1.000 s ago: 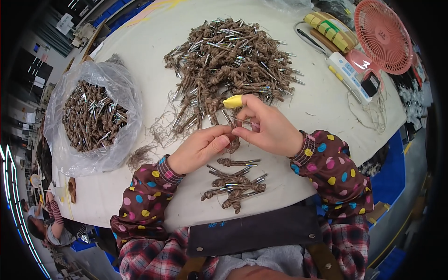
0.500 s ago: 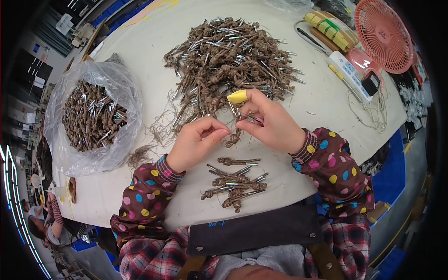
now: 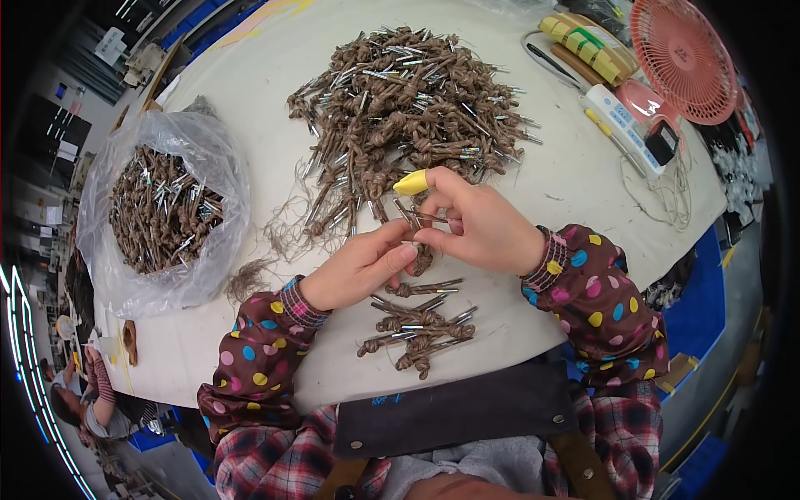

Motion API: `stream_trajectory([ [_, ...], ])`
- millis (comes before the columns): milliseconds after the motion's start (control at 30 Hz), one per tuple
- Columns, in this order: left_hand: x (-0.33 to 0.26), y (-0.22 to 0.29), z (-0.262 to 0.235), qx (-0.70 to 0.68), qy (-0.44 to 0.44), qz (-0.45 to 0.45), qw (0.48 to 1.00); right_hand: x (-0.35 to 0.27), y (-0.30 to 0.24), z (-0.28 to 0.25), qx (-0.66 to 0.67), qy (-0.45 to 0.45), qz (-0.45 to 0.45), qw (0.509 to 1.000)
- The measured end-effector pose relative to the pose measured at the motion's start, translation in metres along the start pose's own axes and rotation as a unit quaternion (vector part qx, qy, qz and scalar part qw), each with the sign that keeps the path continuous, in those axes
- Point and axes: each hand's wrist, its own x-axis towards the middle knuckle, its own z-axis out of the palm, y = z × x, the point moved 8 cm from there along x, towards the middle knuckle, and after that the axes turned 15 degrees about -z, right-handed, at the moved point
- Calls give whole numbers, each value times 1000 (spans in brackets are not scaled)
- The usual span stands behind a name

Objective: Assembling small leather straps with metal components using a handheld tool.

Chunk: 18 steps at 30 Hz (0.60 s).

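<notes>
Both hands meet over the table around a brown knotted cord (image 3: 423, 260) with shiny metal tips, its knot hanging below the fingers. My left hand (image 3: 358, 262) is closed in a pinch at the cord's left side. My right hand (image 3: 479, 221) grips the cord between thumb and fingers; a yellow cover sits on its index finger, which points away from the grip. Something thin and metallic shows among the right fingers, too small to name. Toward me lies a small group of similar knotted cords (image 3: 417, 333). Beyond my hands rises a large heap of knotted cords (image 3: 400, 117).
At left stands a clear plastic bag (image 3: 229, 192) filled with similar cords. Loose thread scraps (image 3: 250, 279) lie beside it. At the far right are a pink fan (image 3: 683, 58), a white power strip (image 3: 625, 125) with a cable, and a yellow-wrapped bundle (image 3: 587, 50). A person (image 3: 87, 392) sits at far left.
My left hand has moved right and closed onto the cord, which it was just beside before. My right hand has shifted slightly downward, its covered fingertip a little farther left.
</notes>
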Motion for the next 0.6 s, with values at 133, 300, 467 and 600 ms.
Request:
stream_trajectory([
  [133, 1, 1, 1, 34, -14, 37, 999, 1, 1, 3, 22, -12, 5, 1000],
  [300, -4, 14, -6, 137, 66, 128, 980, 1, 4, 5, 39, -28, 8, 999],
  [467, -15, 32, -16, 218, 186, 203, 936, -1, 9, 2, 46, -14, 5, 999],
  [600, -18, 30, -13, 162, 212, 212, 940, -1, 15, 2, 76, 35, -24, 996],
])
